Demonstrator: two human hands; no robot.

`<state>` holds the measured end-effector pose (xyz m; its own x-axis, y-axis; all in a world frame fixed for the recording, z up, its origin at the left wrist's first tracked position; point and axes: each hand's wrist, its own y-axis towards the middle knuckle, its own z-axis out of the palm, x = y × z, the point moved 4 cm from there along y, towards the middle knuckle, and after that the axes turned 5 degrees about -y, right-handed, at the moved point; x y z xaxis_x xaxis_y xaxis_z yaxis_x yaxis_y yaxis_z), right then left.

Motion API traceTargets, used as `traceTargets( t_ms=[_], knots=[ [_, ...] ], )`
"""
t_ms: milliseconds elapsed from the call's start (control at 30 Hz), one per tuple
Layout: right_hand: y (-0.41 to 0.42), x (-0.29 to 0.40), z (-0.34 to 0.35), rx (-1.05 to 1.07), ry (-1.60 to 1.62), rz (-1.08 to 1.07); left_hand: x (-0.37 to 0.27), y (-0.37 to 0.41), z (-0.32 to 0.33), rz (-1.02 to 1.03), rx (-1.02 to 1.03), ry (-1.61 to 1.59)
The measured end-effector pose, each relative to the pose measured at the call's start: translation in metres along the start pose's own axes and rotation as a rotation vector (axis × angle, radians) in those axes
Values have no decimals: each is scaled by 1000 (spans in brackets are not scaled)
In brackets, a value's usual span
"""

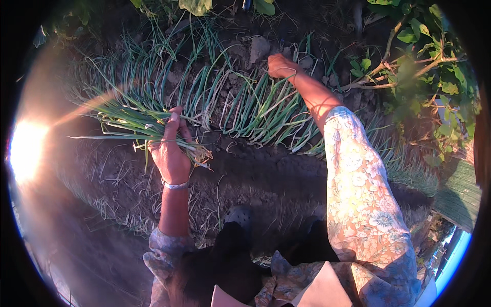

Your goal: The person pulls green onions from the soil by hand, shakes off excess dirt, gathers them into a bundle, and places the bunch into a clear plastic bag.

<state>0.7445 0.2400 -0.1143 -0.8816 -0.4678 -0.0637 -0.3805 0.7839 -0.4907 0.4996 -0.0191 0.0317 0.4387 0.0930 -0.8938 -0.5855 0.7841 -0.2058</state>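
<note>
My left hand (171, 153) grips a bunch of green onions (130, 122), their pale roots pointing right and their green leaves spreading left. The arm wears a light band at the wrist. My right hand (282, 66) reaches to the far side of a bed of growing green onions (253, 111), close to clods of soil. Its fingers are bent and mostly hidden from the camera, so what they touch or hold cannot be made out. Long leaves in the bed lean toward me between the two hands.
Leafy plants with woody branches (387, 73) stand at the right. A large soil clod (259, 49) lies left of my right hand. Dry stalks litter the dark furrow near my shoe (238, 217). A green slatted surface (460, 192) is at the far right. Low sun glares at left.
</note>
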Motion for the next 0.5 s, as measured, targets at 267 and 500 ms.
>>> traceTargets(
  t_ms=[267, 500],
  knots=[
    [-17, 0, -11, -54, -43, -529, -9, -21, -4, -25, 35, -23],
    [-82, -55, -109, -72, 38, 138, -11, -30, 11, 29, 73, 11]
  ],
)
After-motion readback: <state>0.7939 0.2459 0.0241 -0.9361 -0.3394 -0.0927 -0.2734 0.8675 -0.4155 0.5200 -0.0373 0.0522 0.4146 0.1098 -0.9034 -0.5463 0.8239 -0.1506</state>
